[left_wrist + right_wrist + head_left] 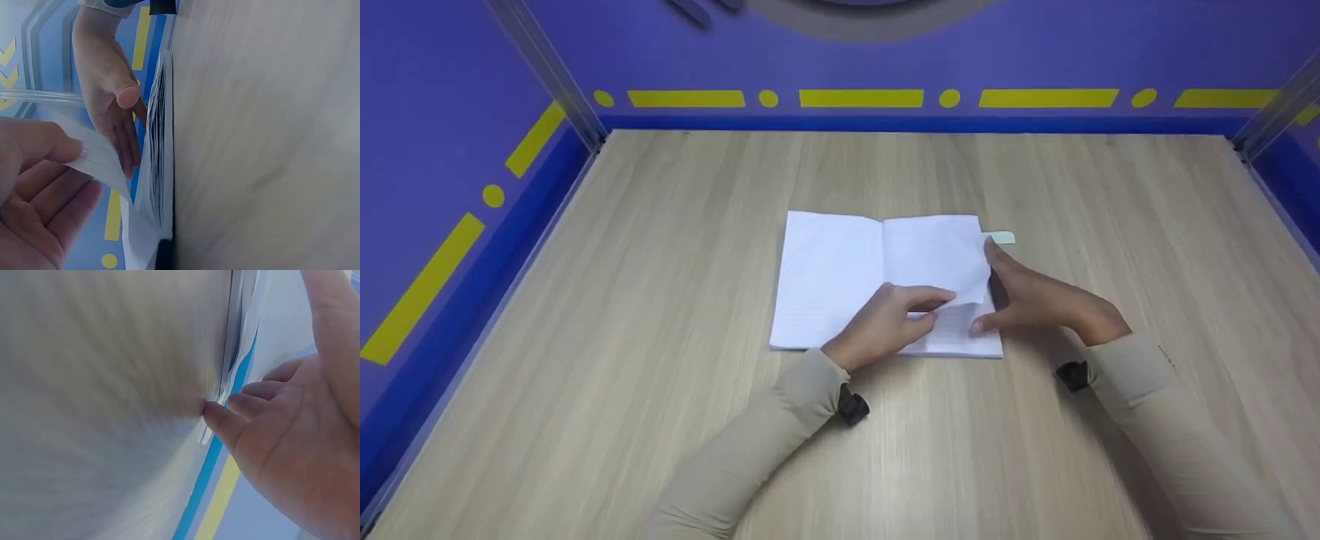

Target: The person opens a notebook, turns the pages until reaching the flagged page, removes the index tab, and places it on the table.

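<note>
An open notebook (826, 274) with white, faintly lined pages lies in the middle of the table. My left hand (885, 322) reaches over its lower half and pinches a lifted page (937, 251) between thumb and fingers. In the left wrist view that page (104, 160) curves up from the stack. My right hand (1039, 300) is at the notebook's right edge, fingers extended and thumb spread over the right-hand side. Beyond its fingertips a pale green tab (1001, 238) sticks out from the edge. The right wrist view shows the little finger (225, 424) low against the tabletop.
The wood-grain table (660, 300) extends around the notebook. Blue panels (870, 60) with yellow markings stand along the back and sides. A small black device (853, 406) sits on the left wrist, and another (1073, 376) on the right.
</note>
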The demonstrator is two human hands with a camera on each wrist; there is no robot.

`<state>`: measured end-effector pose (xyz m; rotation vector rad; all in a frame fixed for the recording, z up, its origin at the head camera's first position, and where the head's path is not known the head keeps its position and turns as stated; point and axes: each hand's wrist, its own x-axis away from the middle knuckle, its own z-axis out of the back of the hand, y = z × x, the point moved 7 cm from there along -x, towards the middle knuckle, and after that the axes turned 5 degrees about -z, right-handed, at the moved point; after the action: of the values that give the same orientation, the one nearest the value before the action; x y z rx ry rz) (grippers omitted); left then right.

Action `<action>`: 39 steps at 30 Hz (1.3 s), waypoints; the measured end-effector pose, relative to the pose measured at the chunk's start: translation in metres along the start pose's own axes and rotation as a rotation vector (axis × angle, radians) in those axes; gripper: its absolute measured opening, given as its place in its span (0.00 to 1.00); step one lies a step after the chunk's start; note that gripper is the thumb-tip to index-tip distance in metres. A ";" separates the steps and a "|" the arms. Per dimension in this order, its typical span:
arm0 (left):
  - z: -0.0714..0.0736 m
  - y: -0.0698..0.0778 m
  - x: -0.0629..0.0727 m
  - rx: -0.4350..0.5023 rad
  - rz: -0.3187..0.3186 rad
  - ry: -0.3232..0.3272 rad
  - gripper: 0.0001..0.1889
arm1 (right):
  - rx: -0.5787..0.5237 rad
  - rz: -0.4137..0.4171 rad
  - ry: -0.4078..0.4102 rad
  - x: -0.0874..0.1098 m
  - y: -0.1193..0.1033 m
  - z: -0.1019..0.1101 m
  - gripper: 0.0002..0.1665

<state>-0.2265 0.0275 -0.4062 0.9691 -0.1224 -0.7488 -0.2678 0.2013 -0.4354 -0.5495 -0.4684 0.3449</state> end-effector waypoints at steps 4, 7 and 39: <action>0.009 0.001 0.002 0.065 -0.011 0.107 0.18 | -0.032 0.028 0.023 -0.002 -0.001 0.002 0.81; 0.017 0.001 0.003 0.107 -0.024 0.195 0.18 | -0.023 0.040 0.022 -0.001 -0.002 0.002 0.80; 0.102 -0.019 0.023 0.312 0.093 0.557 0.15 | 0.128 0.097 -0.062 0.002 -0.009 -0.010 0.67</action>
<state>-0.2612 -0.0645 -0.3672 1.4271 0.2071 -0.3568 -0.2594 0.1912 -0.4373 -0.4384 -0.4770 0.4825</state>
